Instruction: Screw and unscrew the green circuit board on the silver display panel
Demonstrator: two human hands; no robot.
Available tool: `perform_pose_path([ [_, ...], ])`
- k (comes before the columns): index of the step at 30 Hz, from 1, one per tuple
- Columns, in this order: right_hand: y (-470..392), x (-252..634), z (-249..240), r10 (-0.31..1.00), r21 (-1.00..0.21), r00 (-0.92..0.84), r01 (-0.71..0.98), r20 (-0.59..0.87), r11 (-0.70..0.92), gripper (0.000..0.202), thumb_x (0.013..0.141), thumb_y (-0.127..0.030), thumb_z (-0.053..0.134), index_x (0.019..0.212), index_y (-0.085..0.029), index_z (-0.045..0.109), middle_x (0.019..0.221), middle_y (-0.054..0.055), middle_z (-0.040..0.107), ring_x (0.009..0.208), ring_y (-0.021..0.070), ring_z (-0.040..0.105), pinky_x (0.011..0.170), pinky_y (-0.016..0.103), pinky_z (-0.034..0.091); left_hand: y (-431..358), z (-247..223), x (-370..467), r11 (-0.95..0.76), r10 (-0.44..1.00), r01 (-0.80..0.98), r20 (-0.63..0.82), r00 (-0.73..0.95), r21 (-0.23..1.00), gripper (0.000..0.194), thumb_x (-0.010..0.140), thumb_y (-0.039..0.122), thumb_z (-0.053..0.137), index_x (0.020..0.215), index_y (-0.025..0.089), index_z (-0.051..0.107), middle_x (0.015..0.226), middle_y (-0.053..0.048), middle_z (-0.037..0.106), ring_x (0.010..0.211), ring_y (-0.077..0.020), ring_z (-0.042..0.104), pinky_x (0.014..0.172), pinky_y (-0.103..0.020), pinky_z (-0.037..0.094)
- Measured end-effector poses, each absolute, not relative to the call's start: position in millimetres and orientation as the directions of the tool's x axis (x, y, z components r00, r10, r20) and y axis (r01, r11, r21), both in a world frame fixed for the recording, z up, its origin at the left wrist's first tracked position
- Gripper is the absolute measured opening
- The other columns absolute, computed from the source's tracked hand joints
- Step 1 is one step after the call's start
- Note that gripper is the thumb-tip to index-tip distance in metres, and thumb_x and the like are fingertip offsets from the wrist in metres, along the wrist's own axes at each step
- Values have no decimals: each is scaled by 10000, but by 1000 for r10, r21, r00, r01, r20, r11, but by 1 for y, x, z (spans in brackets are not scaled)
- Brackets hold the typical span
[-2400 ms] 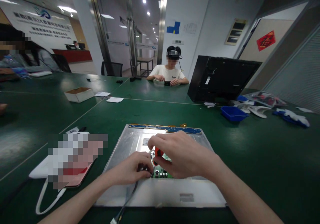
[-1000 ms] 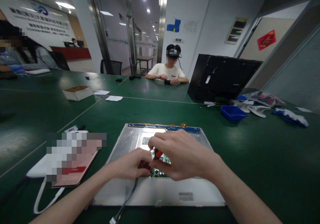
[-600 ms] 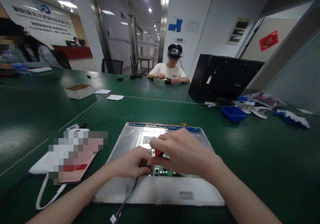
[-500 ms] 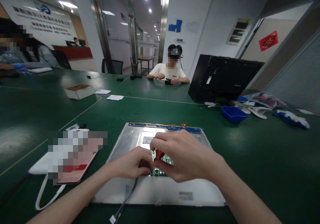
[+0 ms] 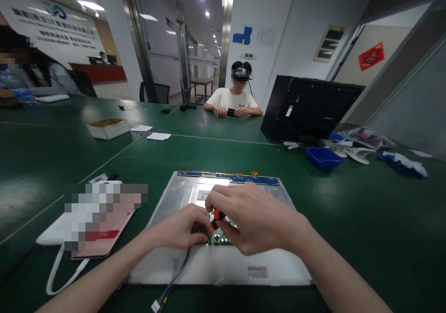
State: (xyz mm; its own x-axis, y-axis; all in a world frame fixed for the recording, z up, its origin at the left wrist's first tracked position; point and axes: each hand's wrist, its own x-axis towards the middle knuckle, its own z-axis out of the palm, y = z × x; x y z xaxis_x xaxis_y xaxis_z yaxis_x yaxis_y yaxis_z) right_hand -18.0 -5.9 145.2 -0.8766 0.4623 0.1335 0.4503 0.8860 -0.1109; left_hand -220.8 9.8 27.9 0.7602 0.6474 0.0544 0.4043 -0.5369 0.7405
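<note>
A silver metal display panel (image 5: 223, 269) lies flat on the table in front of me, with a blue circuit strip (image 5: 244, 179) along its far edge. On its middle is a green circuit board (image 5: 222, 239), partly covered by my hands. My right hand (image 5: 256, 220) is closed around the red-and-black handle of a screwdriver (image 5: 218, 214) above the board; its tip is hidden. Fingers pinched together, my left hand (image 5: 190, 227) rests at the board's left edge; what it pinches is hidden. A dark cable (image 5: 179, 271) runs from beneath it toward me, ending in a white connector (image 5: 156, 305).
To the left lie a pink phone (image 5: 104, 234) and a white device with a white cable (image 5: 55, 271). Farther off are an open white box (image 5: 108, 129), a black monitor (image 5: 310, 110), a blue tray (image 5: 324, 157) and gloves (image 5: 404, 164). Another person (image 5: 237, 96) sits across the green table.
The screwdriver handle has turned and shows more of its red-and-black side in my right fingers. My left hand is almost unmoved. The person opposite has shifted their hands. The view has moved slightly.
</note>
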Motion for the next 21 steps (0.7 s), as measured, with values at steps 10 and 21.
perform_pose_path([
  [10,-2,-18,145,493,-76,-860,487,134,870,153,833,-335,551,851,-187,515,782,16,620,650,125,499,520,277,233,12,26,-221,-600,617,366,120,778,711,77,734,105,608,671,147,622,643,21,574,618,-118,503,577,-228,379],
  [21,-4,-22,139,502,-36,-849,504,165,863,143,881,-340,489,837,-204,499,711,-11,605,581,110,454,505,274,178,13,21,-223,-577,626,367,107,772,729,71,747,126,606,677,135,617,636,9,582,599,-123,519,545,-221,392],
])
